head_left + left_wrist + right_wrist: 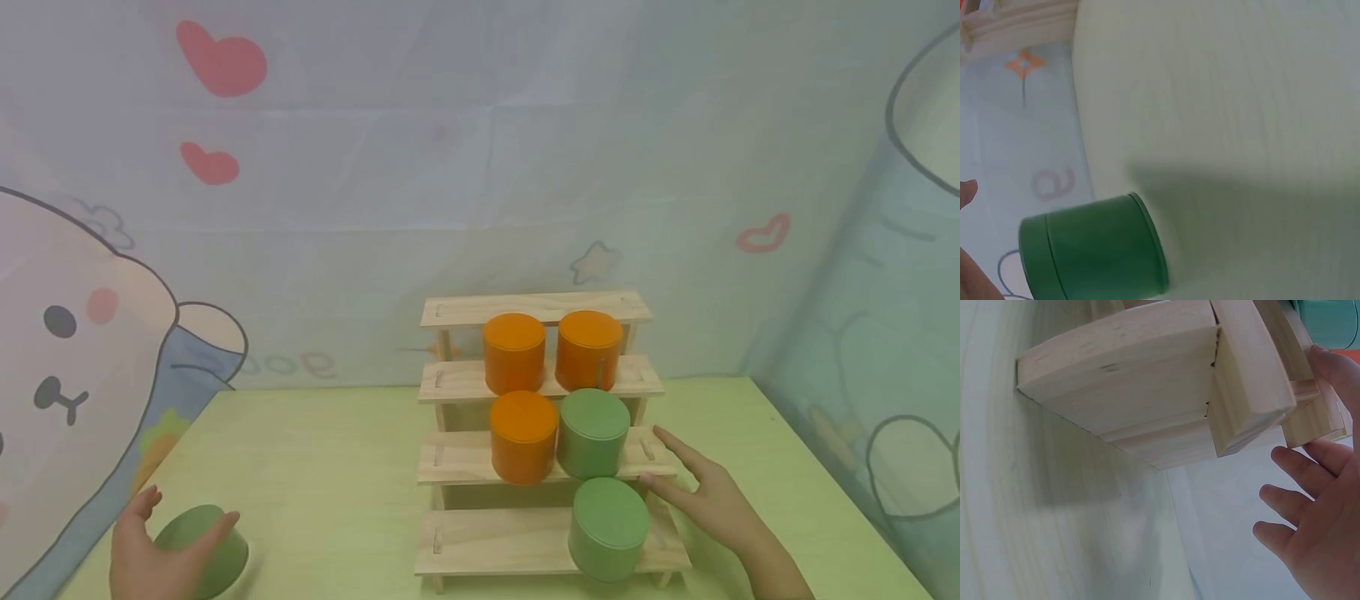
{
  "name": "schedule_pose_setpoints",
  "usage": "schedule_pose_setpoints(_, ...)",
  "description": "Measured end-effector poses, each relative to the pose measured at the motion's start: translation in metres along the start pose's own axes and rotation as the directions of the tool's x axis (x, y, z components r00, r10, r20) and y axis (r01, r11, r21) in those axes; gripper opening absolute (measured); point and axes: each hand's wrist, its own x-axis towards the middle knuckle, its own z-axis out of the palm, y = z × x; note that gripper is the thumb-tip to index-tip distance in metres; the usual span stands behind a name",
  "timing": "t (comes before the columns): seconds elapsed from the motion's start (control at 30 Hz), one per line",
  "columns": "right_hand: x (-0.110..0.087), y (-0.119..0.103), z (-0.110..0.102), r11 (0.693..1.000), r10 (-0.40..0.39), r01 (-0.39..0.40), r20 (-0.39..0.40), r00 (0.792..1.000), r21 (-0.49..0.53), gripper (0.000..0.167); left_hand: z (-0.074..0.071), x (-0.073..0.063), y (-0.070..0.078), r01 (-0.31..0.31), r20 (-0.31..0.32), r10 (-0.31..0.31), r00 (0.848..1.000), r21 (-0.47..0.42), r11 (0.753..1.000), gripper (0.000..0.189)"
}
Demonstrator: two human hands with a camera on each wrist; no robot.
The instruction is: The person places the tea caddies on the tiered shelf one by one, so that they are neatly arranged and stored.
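A green lidded canister point(231, 560) stands on the table at the lower left. My left hand point(153, 567) is over it, thumb and fingers spread to either side; in the left wrist view they show apart from the canister point(1097, 247). At the right side of a stepped wooden rack point(487, 537), my right hand point(712, 500) has its fingers extended. The right wrist view shows the thumb of that hand point(1322, 531) at a rack board and the fingertips by the end of a tier. Nothing is gripped in it.
On the rack's lowest tier sits a green canister point(607, 533). Above it, an orange canister point(523, 442) stands beside another green one point(592, 437). Two more orange canisters, left point(514, 358) and right point(588, 354), stand one tier higher. A printed cloth point(337, 167) hangs behind the table.
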Motion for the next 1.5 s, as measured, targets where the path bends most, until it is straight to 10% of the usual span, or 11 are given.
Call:
schedule_pose_setpoints(0.87,0.0,-0.001,0.0,1.0,0.006,-0.006,-0.001,1.0,0.0,0.071,0.007,0.022,-0.041,0.279,0.108,-0.271,0.956,-0.066,0.958,0.119)
schedule_pose_setpoints(1.5,0.0,-0.002,0.0,1.0,-0.007,0.007,-0.009,1.0,0.002,0.07,0.018,0.018,-0.058,0.286,0.141,-0.279,0.95,-0.031,0.958,0.127)
